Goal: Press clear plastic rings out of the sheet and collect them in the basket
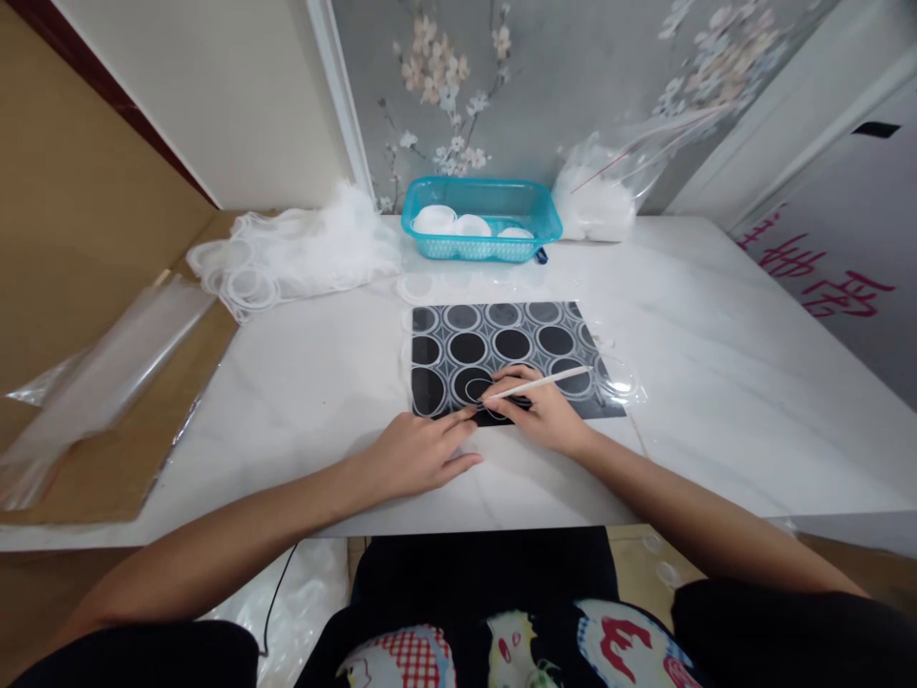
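A black sheet with rows of grey-white ring outlines (511,344) lies flat on the white marbled table (308,382). My right hand (544,413) is closed round a slim white pen-like tool (548,379), its tip angled down to the sheet's near edge. Beside that tip, my left hand (430,451) lies with its fingers stretched out, the index fingertip on the sheet. A thin white ring (469,389) shows right at my fingertips. What the tip touches is partly hidden by my fingers.
At the back stands a blue basket (481,250) with several round white pieces. Left of it is a heap of white rings and film (301,253); to its right, a clear bag of white material (598,196). Plastic sleeves (115,368) lie on cardboard at the left.
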`<state>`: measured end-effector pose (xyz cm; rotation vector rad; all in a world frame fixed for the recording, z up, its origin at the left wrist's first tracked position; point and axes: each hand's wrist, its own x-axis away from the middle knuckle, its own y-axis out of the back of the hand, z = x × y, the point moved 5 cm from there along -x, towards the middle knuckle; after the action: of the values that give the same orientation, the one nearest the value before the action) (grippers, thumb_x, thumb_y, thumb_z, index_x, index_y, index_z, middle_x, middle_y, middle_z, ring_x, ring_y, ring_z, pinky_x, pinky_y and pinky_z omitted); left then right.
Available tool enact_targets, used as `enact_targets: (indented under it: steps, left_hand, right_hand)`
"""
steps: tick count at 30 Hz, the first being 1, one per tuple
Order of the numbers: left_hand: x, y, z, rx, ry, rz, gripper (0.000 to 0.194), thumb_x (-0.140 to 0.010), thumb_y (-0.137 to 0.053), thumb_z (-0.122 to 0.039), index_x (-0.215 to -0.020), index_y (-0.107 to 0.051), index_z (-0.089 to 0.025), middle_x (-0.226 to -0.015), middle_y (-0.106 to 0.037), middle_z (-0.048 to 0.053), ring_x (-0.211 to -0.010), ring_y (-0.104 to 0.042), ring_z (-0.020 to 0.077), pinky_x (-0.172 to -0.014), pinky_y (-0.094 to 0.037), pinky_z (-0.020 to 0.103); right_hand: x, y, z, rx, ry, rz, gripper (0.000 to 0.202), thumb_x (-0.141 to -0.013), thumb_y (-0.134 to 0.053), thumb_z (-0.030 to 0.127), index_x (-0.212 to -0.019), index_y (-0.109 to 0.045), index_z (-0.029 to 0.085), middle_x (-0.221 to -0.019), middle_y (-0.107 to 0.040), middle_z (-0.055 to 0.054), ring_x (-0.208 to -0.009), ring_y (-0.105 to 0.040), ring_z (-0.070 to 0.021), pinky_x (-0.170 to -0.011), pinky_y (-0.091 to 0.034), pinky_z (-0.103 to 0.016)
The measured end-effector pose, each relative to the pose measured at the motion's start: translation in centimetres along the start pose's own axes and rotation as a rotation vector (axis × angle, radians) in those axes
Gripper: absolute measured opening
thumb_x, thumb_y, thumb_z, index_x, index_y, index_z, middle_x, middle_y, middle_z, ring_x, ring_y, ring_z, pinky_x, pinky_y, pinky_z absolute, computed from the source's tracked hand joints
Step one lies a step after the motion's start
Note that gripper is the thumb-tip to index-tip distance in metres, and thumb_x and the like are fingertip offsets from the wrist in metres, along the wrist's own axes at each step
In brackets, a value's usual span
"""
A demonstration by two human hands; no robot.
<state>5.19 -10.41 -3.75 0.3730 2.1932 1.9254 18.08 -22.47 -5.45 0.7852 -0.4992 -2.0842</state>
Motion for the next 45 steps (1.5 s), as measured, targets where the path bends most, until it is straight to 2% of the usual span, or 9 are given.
enact_targets:
  steps: [9, 11, 14, 16, 22, 28, 38, 42, 45]
  left_hand:
    - [-0.2, 0.1, 0.7, 0.207, 0.137, 0.062, 0.052, -0.092, -0.051, -0.058, -0.128, -0.056, -0.021, -0.131, -0.062, 0.005, -0.097, -0.070, 0.0253, -0.076, -0.055, 0.037]
    - [-0.2, 0.3, 0.8, 0.229, 0.143, 0.062, 0.054, -0.090, -0.054, -0.058, -0.127, -0.057, -0.019, -0.134, -0.061, 0.006, -0.102, -0.069, 0.0257, -0.080, -0.055, 0.037]
    - [0.1, 0.6, 1.0, 0.227, 0.145, 0.052, 0.051, -0.089, -0.057, -0.056, -0.122, -0.061, -0.017, -0.137, -0.058, 0.006, -0.100, -0.070, 0.0247, -0.079, -0.055, 0.036]
    - [0.2, 0.7, 1.0, 0.213, 0.132, 0.026, 0.048, -0.091, -0.055, -0.055, -0.120, -0.062, -0.018, -0.135, -0.059, 0.005, -0.095, -0.071, 0.0239, -0.077, -0.055, 0.035]
    - [-1.6, 1.0, -0.7, 0.090, 0.017, 0.024, 0.043, -0.098, -0.042, -0.052, -0.119, -0.060, -0.020, -0.140, -0.055, 0.003, -0.097, -0.071, 0.0222, -0.061, -0.053, 0.030]
    - [-4.8, 0.6, -3.0, -0.023, -0.045, 0.179, 0.052, -0.099, -0.036, -0.056, -0.129, -0.055, -0.018, -0.145, -0.049, 0.004, -0.101, -0.069, 0.0262, -0.066, -0.056, 0.038]
    - [-5.8, 0.2, -2.9, 0.024, 0.053, 0.236, 0.052, -0.098, -0.037, -0.057, -0.131, -0.053, -0.020, -0.149, -0.046, 0.006, -0.104, -0.067, 0.0311, -0.071, -0.056, 0.044]
    - [-6.3, 0.4, -2.4, 0.216, 0.157, 0.256, 0.060, -0.092, -0.046, -0.063, -0.137, -0.049, -0.023, -0.137, -0.058, 0.004, -0.105, -0.066, 0.0324, -0.084, -0.053, 0.050]
    - [-6.3, 0.6, -2.1, 0.324, 0.179, 0.258, 0.062, -0.088, -0.051, -0.065, -0.135, -0.050, -0.025, -0.130, -0.063, 0.003, -0.105, -0.066, 0.0318, -0.088, -0.051, 0.049]
  right_hand:
    - [0.4, -0.8, 2.1, 0.359, 0.274, 0.087, 0.019, -0.092, -0.054, 0.016, -0.097, -0.069, 0.028, -0.104, -0.074, -0.002, -0.124, -0.053, -0.0262, -0.117, -0.020, -0.059]
    - [-1.5, 1.5, 1.5, 0.403, 0.224, -0.070, 0.018, -0.091, -0.054, 0.017, -0.093, -0.069, 0.028, -0.097, -0.074, -0.002, -0.116, -0.057, -0.0262, -0.116, -0.019, -0.060]
    - [-3.3, 7.2, 0.0, 0.406, 0.030, -0.580, 0.025, -0.095, -0.045, 0.022, -0.092, -0.069, 0.026, -0.094, -0.071, -0.004, -0.108, -0.059, -0.0258, -0.110, -0.029, -0.059]
    - [-2.9, 9.1, -0.6, 0.397, -0.027, -0.701, 0.025, -0.096, -0.045, 0.027, -0.094, -0.070, 0.024, -0.097, -0.069, -0.007, -0.108, -0.058, -0.0270, -0.107, -0.032, -0.058]
    - [1.9, 4.9, -1.9, 0.158, -0.060, -0.174, 0.021, -0.092, -0.055, 0.034, -0.086, -0.071, 0.022, -0.088, -0.071, -0.007, -0.098, -0.062, -0.0259, -0.090, -0.050, -0.045]
    - [2.9, 4.3, -2.3, -0.067, -0.106, -0.153, 0.020, -0.092, -0.058, 0.035, -0.084, -0.070, 0.021, -0.090, -0.072, -0.007, -0.092, -0.066, -0.0222, -0.080, -0.054, -0.036]
    - [2.9, 4.1, -2.6, 0.061, -0.015, -0.137, 0.014, -0.092, -0.057, 0.026, -0.086, -0.070, 0.021, -0.089, -0.074, -0.005, -0.101, -0.065, -0.0251, -0.087, -0.053, -0.042]
    - [4.1, 2.8, -1.2, 0.363, 0.127, -0.094, 0.019, -0.095, -0.051, 0.020, -0.093, -0.069, 0.024, -0.100, -0.074, -0.003, -0.126, -0.054, -0.0277, -0.111, -0.035, -0.055]
    - [3.7, 2.8, -0.6, 0.556, 0.239, -0.084, 0.020, -0.094, -0.051, 0.015, -0.093, -0.068, 0.025, -0.097, -0.075, -0.001, -0.125, -0.054, -0.0258, -0.118, -0.020, -0.055]
